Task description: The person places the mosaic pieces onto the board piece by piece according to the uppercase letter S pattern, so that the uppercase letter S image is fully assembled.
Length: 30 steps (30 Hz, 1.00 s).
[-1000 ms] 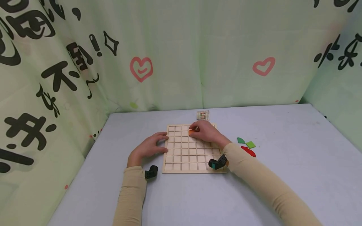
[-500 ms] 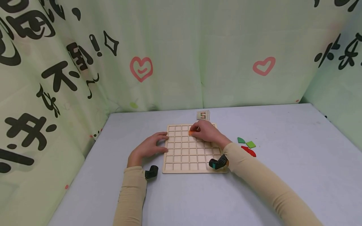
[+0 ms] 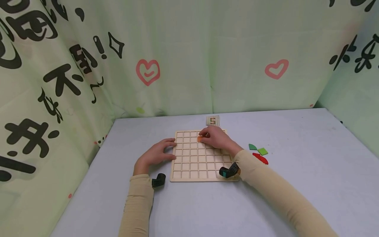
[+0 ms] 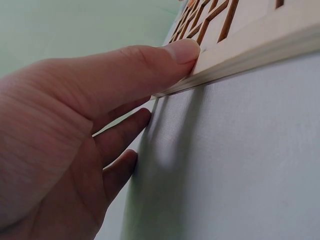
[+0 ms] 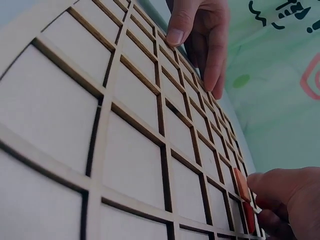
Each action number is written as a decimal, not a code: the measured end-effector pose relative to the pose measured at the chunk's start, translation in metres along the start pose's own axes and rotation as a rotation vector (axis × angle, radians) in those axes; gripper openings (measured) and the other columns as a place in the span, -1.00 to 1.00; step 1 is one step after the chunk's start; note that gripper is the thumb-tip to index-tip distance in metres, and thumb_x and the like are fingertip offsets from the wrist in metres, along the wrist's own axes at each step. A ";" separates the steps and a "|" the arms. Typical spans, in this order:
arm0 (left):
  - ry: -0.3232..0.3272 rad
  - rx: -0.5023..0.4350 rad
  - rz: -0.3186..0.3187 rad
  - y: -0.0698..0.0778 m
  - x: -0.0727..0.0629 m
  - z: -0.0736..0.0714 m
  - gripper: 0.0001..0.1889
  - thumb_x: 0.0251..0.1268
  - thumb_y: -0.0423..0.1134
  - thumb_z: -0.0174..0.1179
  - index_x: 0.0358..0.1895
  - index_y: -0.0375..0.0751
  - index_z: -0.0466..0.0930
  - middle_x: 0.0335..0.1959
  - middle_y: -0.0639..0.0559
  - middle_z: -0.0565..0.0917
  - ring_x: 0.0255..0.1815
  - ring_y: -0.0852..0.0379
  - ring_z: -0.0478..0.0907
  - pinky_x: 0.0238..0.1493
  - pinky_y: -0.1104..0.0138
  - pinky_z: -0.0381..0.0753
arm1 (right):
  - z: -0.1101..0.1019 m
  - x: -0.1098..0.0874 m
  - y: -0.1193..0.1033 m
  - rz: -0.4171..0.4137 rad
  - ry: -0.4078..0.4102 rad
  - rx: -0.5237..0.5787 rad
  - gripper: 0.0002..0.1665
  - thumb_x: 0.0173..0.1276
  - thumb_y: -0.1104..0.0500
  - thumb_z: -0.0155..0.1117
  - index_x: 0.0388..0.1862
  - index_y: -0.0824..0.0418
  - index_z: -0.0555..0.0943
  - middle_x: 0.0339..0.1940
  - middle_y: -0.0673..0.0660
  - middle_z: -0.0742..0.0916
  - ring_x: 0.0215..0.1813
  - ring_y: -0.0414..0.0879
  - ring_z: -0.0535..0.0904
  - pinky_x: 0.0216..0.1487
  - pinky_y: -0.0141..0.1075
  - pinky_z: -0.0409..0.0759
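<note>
A wooden grid board (image 3: 204, 180) lies on the table, its squares framed by raised strips. My left hand (image 3: 155, 153) is at the board's left side, the fingers fairly straight and spread; in the left wrist view the thumb (image 4: 165, 57) touches the rim. Over the far part of the board, my right hand (image 3: 217, 138) pinches a small orange tile (image 3: 199, 139) at one of the squares. Beside that tile, the right wrist view shows a red piece (image 5: 249, 217), partly hidden by the hand. Whether the orange tile lies flat in its square I cannot tell.
Behind the board lies a small card (image 3: 213, 120) with a grid pattern. To the right are a dark green piece (image 3: 252, 147), a light green tile (image 3: 262, 151) and red shapes (image 3: 260, 158) near the right sleeve. A printed curtain (image 3: 183, 65) closes off the table's back.
</note>
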<state>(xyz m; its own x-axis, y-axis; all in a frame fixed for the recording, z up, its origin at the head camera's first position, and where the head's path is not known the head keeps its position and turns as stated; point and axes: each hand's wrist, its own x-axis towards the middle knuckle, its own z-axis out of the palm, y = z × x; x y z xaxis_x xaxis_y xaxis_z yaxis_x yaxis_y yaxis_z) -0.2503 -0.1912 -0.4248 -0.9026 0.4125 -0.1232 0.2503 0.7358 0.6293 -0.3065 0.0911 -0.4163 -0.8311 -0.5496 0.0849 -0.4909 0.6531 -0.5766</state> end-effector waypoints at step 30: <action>-0.005 -0.009 -0.010 0.003 -0.002 0.000 -0.38 0.30 -0.16 0.35 0.39 -0.30 0.45 0.57 -0.14 0.25 0.61 -0.17 0.09 0.57 -0.03 0.16 | -0.060 -0.121 0.046 0.246 0.073 -0.020 -0.64 0.46 0.09 0.23 0.12 0.25 0.65 0.00 0.18 0.74 0.04 0.09 0.64 0.08 0.00 0.66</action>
<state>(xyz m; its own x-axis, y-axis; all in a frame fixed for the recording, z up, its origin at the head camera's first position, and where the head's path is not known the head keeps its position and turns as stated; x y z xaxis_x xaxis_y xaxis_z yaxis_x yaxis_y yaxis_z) -0.2473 -0.1900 -0.4231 -0.9035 0.4074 -0.1333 0.2377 0.7350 0.6351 -0.2448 0.2190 -0.4045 -0.9423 -0.3347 0.0030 -0.2764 0.7730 -0.5710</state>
